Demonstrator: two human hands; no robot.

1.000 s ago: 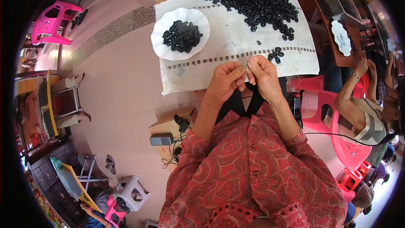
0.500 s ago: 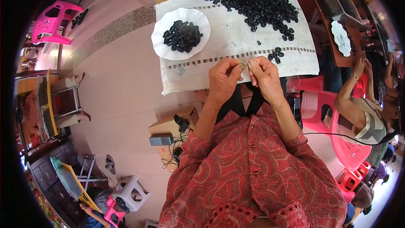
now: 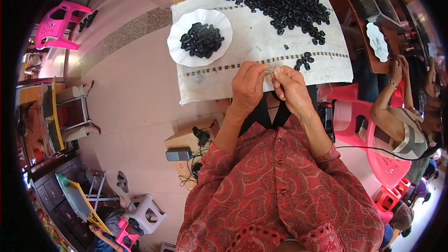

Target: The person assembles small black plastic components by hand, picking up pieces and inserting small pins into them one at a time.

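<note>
My left hand (image 3: pixel 247 87) and my right hand (image 3: pixel 294 86) meet over the near edge of a white cloth (image 3: pixel 256 23), fingertips pinched together. Between them shows a small shiny, clear or silvery piece (image 3: pixel 269 69), too small to name; both hands grip it. Just right of my right hand lie several small black ring-like parts (image 3: pixel 305 60). A scalloped white plate (image 3: pixel 175 49) with a heap of black pieces (image 3: pixel 202 40) stands to the left. Some small clear bits (image 3: pixel 200 78) rest on the cloth below the plate.
A large heap of black parts (image 3: pixel 280 4) covers the far side of the table. At the right, another person's hands (image 3: pixel 399 67) are near a second table with a white plate (image 3: pixel 377 42). A cardboard box (image 3: pixel 186 168) with cables sits on the floor to the left.
My left fingers have turned and drawn closer together. My right fingers have curled in and dipped slightly. The shiny piece stays between the fingertips.
</note>
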